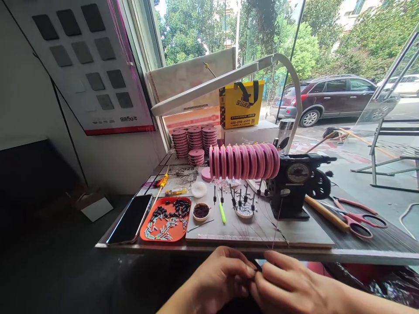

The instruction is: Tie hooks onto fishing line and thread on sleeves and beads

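My left hand (222,274) and my right hand (288,283) meet fingertip to fingertip just below the table's front edge (229,249). Both are pinched together on a small dark item (258,265) that is too small to name. A thin line (276,226) runs from the pinch up toward the black winding machine (294,183). A row of pink spools (244,161) sits on the machine's shaft, behind a pale work mat (262,229).
An orange tray (165,218) of small beads and tubes, a phone (131,219), small dishes (200,211), red scissors (356,216), a wooden stick (325,213), stacked pink spools (194,141), a yellow bag (241,104) and a lamp arm (229,78) crowd the table.
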Tool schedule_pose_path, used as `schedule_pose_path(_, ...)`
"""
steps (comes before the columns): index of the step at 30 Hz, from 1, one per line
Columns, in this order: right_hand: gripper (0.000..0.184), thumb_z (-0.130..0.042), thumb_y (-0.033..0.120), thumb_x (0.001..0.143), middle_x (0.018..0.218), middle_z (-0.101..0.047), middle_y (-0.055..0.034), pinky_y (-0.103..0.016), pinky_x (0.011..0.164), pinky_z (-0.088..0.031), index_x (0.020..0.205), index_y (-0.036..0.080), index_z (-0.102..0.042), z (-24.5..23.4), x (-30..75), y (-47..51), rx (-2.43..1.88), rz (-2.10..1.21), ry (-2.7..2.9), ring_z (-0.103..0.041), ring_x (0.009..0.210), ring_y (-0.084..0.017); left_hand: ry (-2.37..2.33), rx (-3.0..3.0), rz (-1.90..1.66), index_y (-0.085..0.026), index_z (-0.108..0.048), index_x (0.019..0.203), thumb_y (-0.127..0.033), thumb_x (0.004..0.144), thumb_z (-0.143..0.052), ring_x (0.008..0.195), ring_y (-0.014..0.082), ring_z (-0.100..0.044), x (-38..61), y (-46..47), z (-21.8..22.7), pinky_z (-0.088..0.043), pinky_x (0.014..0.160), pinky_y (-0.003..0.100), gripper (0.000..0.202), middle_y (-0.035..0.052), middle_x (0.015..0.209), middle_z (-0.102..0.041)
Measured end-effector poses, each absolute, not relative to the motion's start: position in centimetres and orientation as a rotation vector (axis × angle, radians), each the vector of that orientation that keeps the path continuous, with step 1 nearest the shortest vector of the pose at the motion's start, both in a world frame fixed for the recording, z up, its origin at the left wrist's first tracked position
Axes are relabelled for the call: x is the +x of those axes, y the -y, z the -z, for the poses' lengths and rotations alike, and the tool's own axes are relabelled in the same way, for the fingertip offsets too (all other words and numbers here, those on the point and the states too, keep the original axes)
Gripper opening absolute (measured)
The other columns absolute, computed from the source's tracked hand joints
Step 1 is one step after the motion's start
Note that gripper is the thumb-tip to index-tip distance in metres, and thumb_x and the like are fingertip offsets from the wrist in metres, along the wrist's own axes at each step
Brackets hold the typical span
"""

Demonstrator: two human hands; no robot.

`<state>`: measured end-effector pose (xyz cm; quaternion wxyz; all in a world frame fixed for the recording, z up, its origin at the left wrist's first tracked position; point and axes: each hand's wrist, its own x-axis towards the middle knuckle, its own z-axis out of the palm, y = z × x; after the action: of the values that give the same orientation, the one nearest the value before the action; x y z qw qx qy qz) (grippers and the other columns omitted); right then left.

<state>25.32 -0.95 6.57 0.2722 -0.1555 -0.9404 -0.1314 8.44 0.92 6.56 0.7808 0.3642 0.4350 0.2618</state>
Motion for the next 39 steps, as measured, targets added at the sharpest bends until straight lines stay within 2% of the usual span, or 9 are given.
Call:
schedule_pose_path(3,0.054,-0.009,0.014,0.099,0.067,-0.061,-0.0023,-0.03,0.052,-0.035,0.085,0.013,-0.061,-7.0,25.0,1.1,-0.415,0.231,2.582,-0.047,0.057,-0.014,-0.968,0.957,-0.64,-0.013,-0.063,0.05,-0.012,0.048,-0.059,0.049,0.0102,-0.044,8.2,-1.0,-6.8,-0.03,0.05,0.024,0.004,-0.0008,0.055,-0.055)
schedule_pose_path(5,0.054,-0.01,0.02,0.1,0.063,-0.06,-0.0016,-0.028,0.053,-0.036,0.074,0.017,-0.058,-7.3,24.8,1.1,-0.509,-0.003,2.523,-0.046,0.056,-0.013,-0.976,1.126,-0.723,-0.014,-0.063,0.05,-0.008,0.052,-0.06,0.058,0.0129,-0.048,8.0,-0.8,-6.9,-0.032,0.055,0.025,0.007,0.0001,0.059,-0.057)
schedule_pose_path(12,0.032,-0.05,0.046,0.088,0.069,-0.054,0.0002,-0.024,0.061,-0.039,0.074,0.017,-0.05,-8.4,23.5,-0.3,-0.917,-1.265,1.744,-0.048,0.065,-0.012,-1.075,2.149,-1.386,-0.014,-0.062,0.073,-0.009,0.08,-0.051,0.059,0.0116,-0.049,8.2,0.9,-3.9,-0.04,0.051,0.021,0.014,0.003,0.075,-0.049)
schedule_pose_path(17,0.032,-0.057,0.045,0.079,0.062,-0.04,0.0047,-0.023,0.054,-0.03,0.068,0.017,-0.046,-8.9,22.9,-1.8,-0.942,-1.494,1.637,-0.034,0.059,-0.009,-0.921,2.927,-1.822,-0.006,-0.064,0.078,0.005,0.075,-0.05,0.054,0.0151,-0.051,8.4,0.5,-3.1,-0.044,0.046,0.025,0.018,0.0119,0.076,-0.064)
schedule_pose_path(23,0.018,-0.052,0.033,0.083,0.068,-0.046,0.0024,-0.025,0.06,-0.034,0.076,0.016,-0.049,-8.4,23.8,-1.3,-1.004,-1.418,1.761,-0.039,0.065,-0.012,-0.695,2.98,-1.463,-0.007,-0.066,0.066,0.006,0.072,-0.044,0.05,0.0182,-0.053,8.0,0.0,-4.7,-0.042,0.043,0.027,0.026,0.0126,0.061,-0.068)
schedule_pose_path(27,0.006,-0.046,0.022,0.09,0.081,-0.055,-0.0013,-0.023,0.064,-0.04,0.087,0.019,-0.051,-8.2,25.2,0.3,-0.889,-0.796,2.216,-0.048,0.07,-0.012,-0.984,1.572,-1.029,-0.013,-0.064,0.055,-0.008,0.06,-0.056,0.051,0.0128,-0.05,8.4,0.1,-5.4,-0.038,0.047,0.023,0.01,0.0051,0.059,-0.063)
schedule_pose_path(29,0.02,-0.038,0.015,0.093,0.077,-0.057,-0.0019,-0.024,0.06,-0.041,0.081,0.019,-0.054,-7.8,25.7,0.9,-0.675,-0.336,2.497,-0.048,0.064,-0.012,-0.986,0.967,-0.773,-0.015,-0.059,0.048,-0.013,0.049,-0.059,0.045,0.0084,-0.041,8.6,0.0,-5.7,-0.031,0.045,0.021,0.002,-0.0013,0.051,-0.054)
schedule_pose_path(32,0.038,-0.025,0.011,0.095,0.064,-0.056,-0.0011,-0.029,0.059,-0.04,0.079,0.016,-0.059,-6.8,25.7,1.2,-0.479,0.172,2.587,-0.044,0.054,-0.014,-0.966,0.733,-0.649,-0.015,-0.056,0.049,-0.015,0.044,-0.058,0.044,0.0061,-0.038,8.9,-0.3,-5.8,-0.029,0.046,0.02,0.005,-0.0043,0.05,-0.049)
schedule_pose_path(39,0.052,-0.011,0.014,0.099,0.071,-0.064,-0.0045,-0.032,0.059,-0.04,0.092,0.012,-0.063,-6.2,25.4,1.0,-0.377,0.19,2.587,-0.05,0.059,-0.016,-0.973,0.855,-0.669,-0.013,-0.062,0.052,-0.015,0.047,-0.062,0.052,0.0099,-0.044,8.4,-0.5,-6.1,-0.029,0.052,0.024,0.006,-0.0001,0.059,-0.054)
